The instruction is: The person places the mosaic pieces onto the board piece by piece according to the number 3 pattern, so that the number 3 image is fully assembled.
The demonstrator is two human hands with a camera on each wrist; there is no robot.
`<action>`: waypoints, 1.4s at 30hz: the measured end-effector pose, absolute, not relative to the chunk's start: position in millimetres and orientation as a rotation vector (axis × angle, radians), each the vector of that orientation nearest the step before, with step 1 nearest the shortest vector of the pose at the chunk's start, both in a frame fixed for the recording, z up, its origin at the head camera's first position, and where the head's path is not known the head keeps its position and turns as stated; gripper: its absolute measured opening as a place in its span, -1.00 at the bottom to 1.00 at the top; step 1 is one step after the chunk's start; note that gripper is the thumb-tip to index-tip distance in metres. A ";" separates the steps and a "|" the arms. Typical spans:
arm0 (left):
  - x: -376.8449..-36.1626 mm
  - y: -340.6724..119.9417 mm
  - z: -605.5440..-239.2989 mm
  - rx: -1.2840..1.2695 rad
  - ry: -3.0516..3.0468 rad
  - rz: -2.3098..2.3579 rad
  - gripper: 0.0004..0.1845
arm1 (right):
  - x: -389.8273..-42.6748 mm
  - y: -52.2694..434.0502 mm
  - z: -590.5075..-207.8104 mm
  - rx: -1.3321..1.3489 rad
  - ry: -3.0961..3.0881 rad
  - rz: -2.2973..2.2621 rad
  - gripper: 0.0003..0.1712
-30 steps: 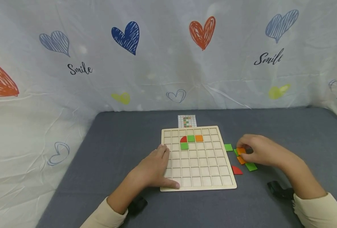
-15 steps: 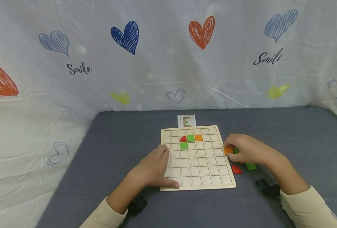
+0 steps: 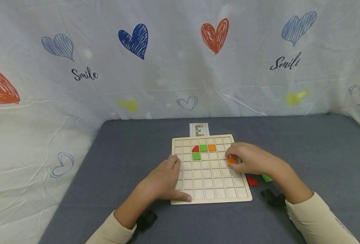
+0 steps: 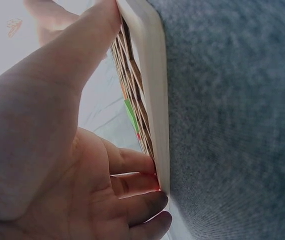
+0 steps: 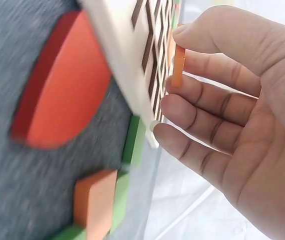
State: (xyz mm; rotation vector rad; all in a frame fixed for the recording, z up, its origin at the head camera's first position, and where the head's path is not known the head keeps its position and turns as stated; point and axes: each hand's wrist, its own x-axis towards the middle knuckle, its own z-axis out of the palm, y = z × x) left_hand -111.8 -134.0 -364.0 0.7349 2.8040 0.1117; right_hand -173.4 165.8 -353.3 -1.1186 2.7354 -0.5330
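A pale wooden grid board (image 3: 198,174) lies on the grey cloth. My left hand (image 3: 164,179) rests along its left side, fingers extended at the edge and thumb on the near rim. Over the board's right columns, my right hand (image 3: 253,158) pinches an orange square tile (image 3: 232,161) between thumb and fingertips. In the right wrist view that tile (image 5: 178,67) is seen edge-on. Set in the upper cells are a red quarter-round tile (image 3: 195,149), a green square (image 3: 203,148), an orange square (image 3: 212,147) and, below the red one, another green square (image 3: 196,156).
Right of the board lie a loose red quarter-round tile (image 3: 252,181) and a green tile (image 3: 266,178). The right wrist view also shows a loose orange tile (image 5: 95,200) among green ones. A printed pattern card (image 3: 199,129) sits behind the board, before a white heart-printed curtain (image 3: 167,74).
My right hand has carried the orange tile leftward from the loose pile, past the board's right edge, to above its right columns. My left hand has stayed put.
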 end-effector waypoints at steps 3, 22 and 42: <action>-112.0 -134.1 -364.5 0.732 2.803 0.115 0.35 | -173.9 160.6 -352.3 -1.148 2.727 -0.553 -0.82; -112.9 -134.3 -365.4 0.720 2.790 0.091 0.36 | -180.5 123.5 -356.1 -1.372 2.687 -0.531 -0.84; -111.8 -134.1 -362.5 0.772 2.795 0.073 0.34 | -181.9 99.3 -359.0 -1.439 2.689 -0.446 -0.77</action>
